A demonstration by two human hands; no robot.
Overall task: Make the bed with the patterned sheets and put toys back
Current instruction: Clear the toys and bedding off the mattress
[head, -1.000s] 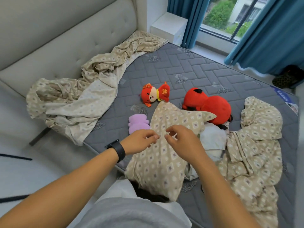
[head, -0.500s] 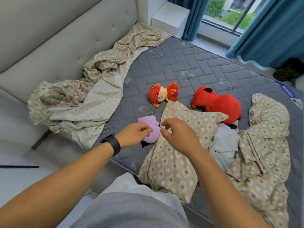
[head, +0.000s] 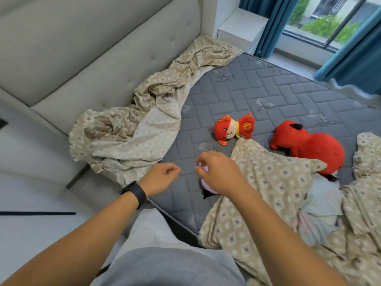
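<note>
The bed's grey quilted mattress (head: pixel 257 93) lies bare across the middle, with the pale padded headboard (head: pixel 92 54) along its left side. One patterned sheet (head: pixel 144 120) lies crumpled against the headboard and spills over the mattress edge toward the floor. A second patterned sheet (head: pixel 278 193), beige with small diamonds, is bunched over the near right part of the mattress, its peak just right of the right hand and its near end hanging off the edge. Blue curtains (head: pixel 354 58) frame the window beyond the bed, and a white nightstand (head: pixel 241 27) stands at the far corner.

A large red plush toy (head: pixel 313 147) lies on the mattress touching the second sheet's far edge, well beyond the hands. A smaller red plush doll (head: pixel 233 129) lies on its side on bare mattress just beyond the right hand. A purple plush toy (head: pixel 206 182) sits at the sheet's left edge, mostly hidden under the right hand.

The left hand (head: pixel 160 178), with a black watch (head: pixel 135 193) on its wrist, hovers over the mattress edge with fingers loosely curled, holding nothing. The right hand (head: pixel 218 172) hangs directly over the purple toy, fingers curled with thumb and forefinger close together; whether they touch the toy cannot be told. The hands are a little apart, between the two sheets.
</note>
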